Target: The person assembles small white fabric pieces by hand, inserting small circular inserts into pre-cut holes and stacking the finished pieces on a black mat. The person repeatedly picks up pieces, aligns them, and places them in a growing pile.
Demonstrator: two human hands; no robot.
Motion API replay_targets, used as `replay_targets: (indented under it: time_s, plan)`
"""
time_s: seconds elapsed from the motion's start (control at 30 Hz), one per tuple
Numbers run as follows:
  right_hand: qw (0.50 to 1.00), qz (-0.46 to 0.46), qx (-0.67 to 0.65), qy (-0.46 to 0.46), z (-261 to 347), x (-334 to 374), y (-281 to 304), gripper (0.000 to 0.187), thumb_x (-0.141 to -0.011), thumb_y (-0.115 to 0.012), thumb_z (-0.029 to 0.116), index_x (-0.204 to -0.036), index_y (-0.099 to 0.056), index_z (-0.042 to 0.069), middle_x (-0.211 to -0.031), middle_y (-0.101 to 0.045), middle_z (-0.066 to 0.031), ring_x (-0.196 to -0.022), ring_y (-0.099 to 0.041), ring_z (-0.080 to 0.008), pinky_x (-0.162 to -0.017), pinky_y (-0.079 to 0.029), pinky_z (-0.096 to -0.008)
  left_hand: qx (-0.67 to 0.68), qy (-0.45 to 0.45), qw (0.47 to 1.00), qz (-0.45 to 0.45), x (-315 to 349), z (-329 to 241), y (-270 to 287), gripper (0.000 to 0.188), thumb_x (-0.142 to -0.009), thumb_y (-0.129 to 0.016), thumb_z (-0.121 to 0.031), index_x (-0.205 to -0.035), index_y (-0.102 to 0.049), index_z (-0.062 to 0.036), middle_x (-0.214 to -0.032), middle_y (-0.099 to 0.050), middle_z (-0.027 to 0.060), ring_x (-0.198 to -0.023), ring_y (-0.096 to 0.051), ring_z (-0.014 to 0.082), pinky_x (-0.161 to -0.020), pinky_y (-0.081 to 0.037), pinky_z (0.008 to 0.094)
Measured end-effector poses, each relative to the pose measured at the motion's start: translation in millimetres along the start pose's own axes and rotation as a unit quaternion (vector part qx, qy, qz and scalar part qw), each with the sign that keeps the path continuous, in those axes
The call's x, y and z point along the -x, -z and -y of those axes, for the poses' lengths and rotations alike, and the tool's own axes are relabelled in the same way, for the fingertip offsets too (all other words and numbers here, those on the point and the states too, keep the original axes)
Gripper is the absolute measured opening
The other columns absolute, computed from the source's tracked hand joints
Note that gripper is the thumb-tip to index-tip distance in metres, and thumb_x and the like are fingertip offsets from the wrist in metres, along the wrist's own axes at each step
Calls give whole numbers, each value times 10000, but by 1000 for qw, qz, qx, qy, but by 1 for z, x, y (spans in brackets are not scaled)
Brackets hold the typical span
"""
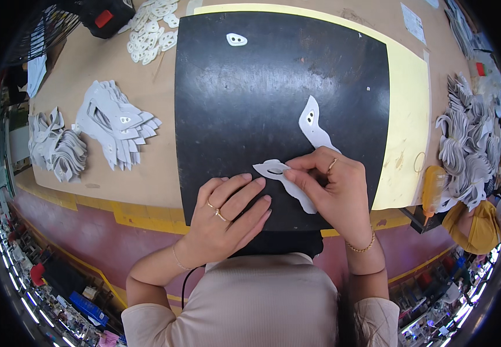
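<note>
On the black mat (250, 98) lies a white, wavy-edged cut-out piece (298, 194) with an oval opening near its upper end. My right hand (334, 185) pinches at the edge of that opening with thumb and forefinger; whether a smaller part is also between the fingertips is hidden. My left hand (227, 211) rests on the mat with its fingers stretched out, the tips just left of the piece. Beyond my right hand is a second white piece (318, 134), bearing a small two-holed patch (310, 117). Its lower end is covered by the hand.
A loose two-holed patch (236, 39) lies far on the mat; more are heaped (152, 34) at the table's back left. Stacked white pieces (111, 124) stand at left, others at right (464, 139). A yellow-orange bottle (433, 188) sits by the right edge, next to a yellow sheet (406, 127).
</note>
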State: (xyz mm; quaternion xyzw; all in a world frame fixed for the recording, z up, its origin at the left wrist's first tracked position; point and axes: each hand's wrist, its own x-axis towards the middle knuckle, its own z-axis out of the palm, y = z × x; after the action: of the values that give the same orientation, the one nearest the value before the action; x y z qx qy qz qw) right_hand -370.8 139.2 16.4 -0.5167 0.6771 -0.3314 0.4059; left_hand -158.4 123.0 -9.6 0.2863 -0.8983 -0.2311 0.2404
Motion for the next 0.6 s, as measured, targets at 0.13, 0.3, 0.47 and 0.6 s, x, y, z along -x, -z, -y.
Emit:
replay_targets:
  time_s: [0.13, 0.3, 0.47, 0.6]
  plan:
    - [1000, -22, 3, 9, -2, 0, -4, 86, -809, -734, 72, -857, -705, 7, -751, -652, -78, -560, -601, -189, -525, -455, -290, -30, -2, 999, 14, -2, -1, -2, 281, -726, -733, -109, -1001, -678, -93, -1249, -593, 103, -1155, -540, 286, -876, -425, 415]
    - [999, -20, 29, 23, -2, 1, -5, 92, -791, -761, 49, -850, -712, -2, -738, -660, -69, -586, -616, -105, -539, -461, -228, -58, 3, 998, 23, -1, -2, -5, 282, -726, -707, -125, -1007, -681, -119, -1300, -579, 87, -1182, -524, 281, -893, -406, 411]
    - [999, -20, 34, 23, -3, 2, -6, 82, -795, -753, 38, -850, -712, -7, -738, -653, -70, -593, -629, -108, -537, -471, -226, -63, 9, 998, 29, 0, -2, -6, 270, -731, -697, -130, -1001, -681, -128, -1321, -576, 71, -1205, -510, 275, -911, -394, 408]
    - [999, -19, 35, 19, -1, 2, -6, 73, -798, -747, 29, -846, -710, -11, -742, -650, -70, -601, -641, -114, -542, -481, -226, -64, 7, 997, 34, 0, -2, -5, 255, -742, -687, -130, -997, -680, -129, -1317, -582, 69, -1211, -508, 272, -913, -393, 406]
